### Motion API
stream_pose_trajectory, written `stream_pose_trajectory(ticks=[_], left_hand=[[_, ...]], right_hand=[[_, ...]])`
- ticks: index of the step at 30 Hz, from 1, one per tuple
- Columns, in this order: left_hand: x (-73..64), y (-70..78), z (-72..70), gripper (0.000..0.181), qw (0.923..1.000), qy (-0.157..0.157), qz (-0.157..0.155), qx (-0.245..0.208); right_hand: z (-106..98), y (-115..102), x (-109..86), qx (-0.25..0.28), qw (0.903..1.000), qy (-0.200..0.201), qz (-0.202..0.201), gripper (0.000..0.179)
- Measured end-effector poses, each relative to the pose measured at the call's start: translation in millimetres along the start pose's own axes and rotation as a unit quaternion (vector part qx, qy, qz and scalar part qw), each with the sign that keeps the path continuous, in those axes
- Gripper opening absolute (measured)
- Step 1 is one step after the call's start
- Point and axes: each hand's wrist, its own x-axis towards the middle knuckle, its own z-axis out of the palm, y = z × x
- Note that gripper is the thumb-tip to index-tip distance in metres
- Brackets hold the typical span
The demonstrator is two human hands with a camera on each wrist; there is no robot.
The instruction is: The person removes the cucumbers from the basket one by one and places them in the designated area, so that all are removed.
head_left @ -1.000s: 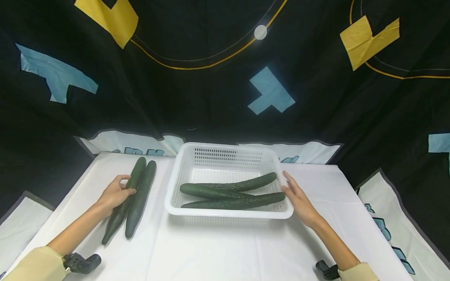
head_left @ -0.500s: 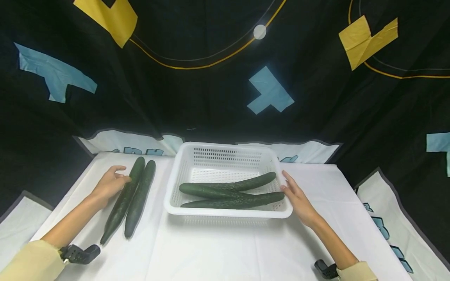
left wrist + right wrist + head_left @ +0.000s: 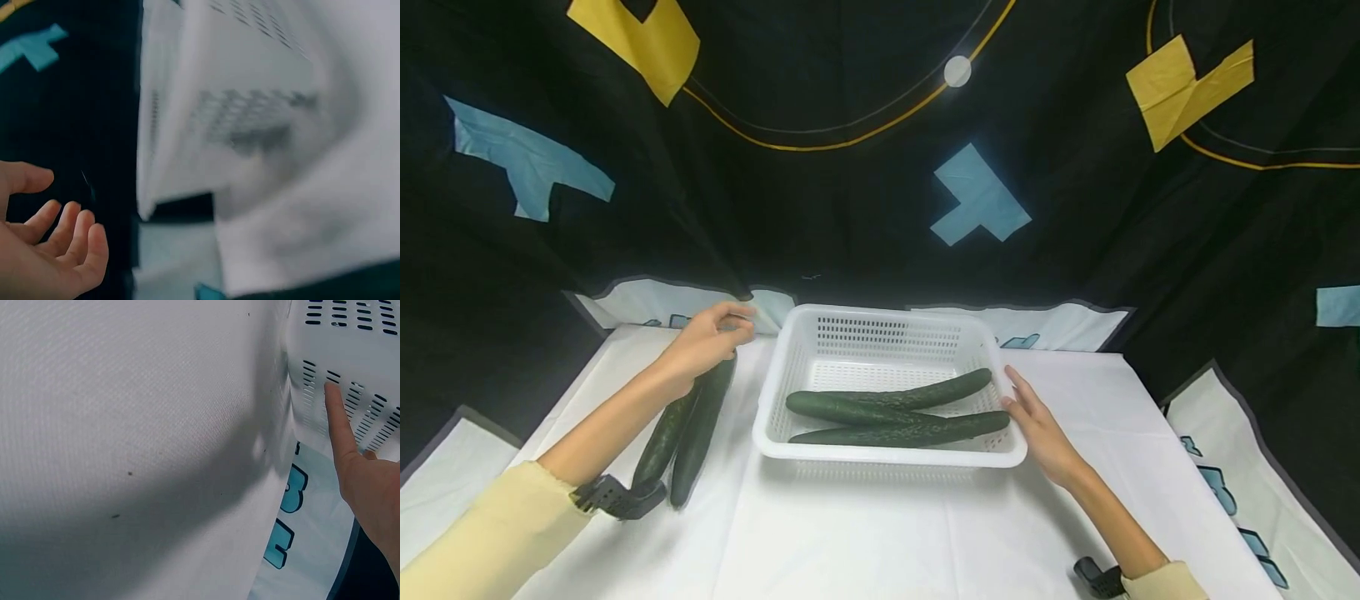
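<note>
My left hand (image 3: 711,337), fingers loosely bent and holding nothing, is over the far ends of two dark green cucumbers. The left cucumber (image 3: 662,437) and the right cucumber (image 3: 698,442) lie side by side on the white-covered table, partly hidden by my hand, forearm and wrist strap. Empty, spread fingers (image 3: 90,250) also show in the left wrist view. My right hand (image 3: 1037,429) rests against the right end of a white plastic basket (image 3: 887,454), one straight finger (image 3: 337,419) along its slotted wall. Three more cucumbers (image 3: 951,387) lie inside, partly crossing.
The basket stands mid-table, near the back edge. Behind hangs a black curtain (image 3: 842,225) with blue tape (image 3: 977,196) and yellow tape (image 3: 1187,92). White cloth (image 3: 850,533) covers the table; lettered white fabric (image 3: 1225,492) hangs beyond its right edge.
My left hand has let go of the left cucumber and moved up and right, over the far ends of the pair. My right hand and the basket stay put.
</note>
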Motion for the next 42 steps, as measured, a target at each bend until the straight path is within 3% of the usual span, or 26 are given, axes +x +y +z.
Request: stream_pose_trajectory(ticks=[5, 10, 13, 19, 25, 34, 42], left_hand=[[23.7, 35.4, 19.5, 0.05, 0.998, -0.06, 0.017, -0.011], [50.8, 56.7, 43.2, 0.048, 0.9894, -0.141, 0.033, -0.015], [66.6, 63.1, 60.3, 0.045, 0.9785, -0.203, 0.034, -0.007], [93.3, 62.8, 96.8, 0.044, 0.9565, -0.29, 0.031, 0.013], [111.0, 53.8, 124.4, 0.045, 0.9264, -0.373, 0.014, 0.052], [125.9, 49.0, 151.4, 0.051, 0.897, -0.43, 0.003, 0.102], [126.9, 50.2, 166.1, 0.052, 0.9002, -0.423, 0.003, 0.104]], right_hand=[[-1, -1, -1.1, -0.001, 1.0, 0.0, -0.003, 0.067], [-2, -2, -0.7, -0.004, 1.0, 0.002, -0.005, 0.067], [-2, -1, -0.4, -0.004, 1.0, 0.003, -0.005, 0.066], [-4, 0, -0.6, 0.0, 1.0, 0.005, -0.003, 0.067], [-4, 1, -1.2, -0.007, 1.0, 0.006, 0.0, 0.067], [-3, 1, -0.5, -0.012, 0.9999, 0.01, -0.002, 0.066], [-1, 0, 0.0, -0.003, 1.0, 0.005, -0.002, 0.066]])
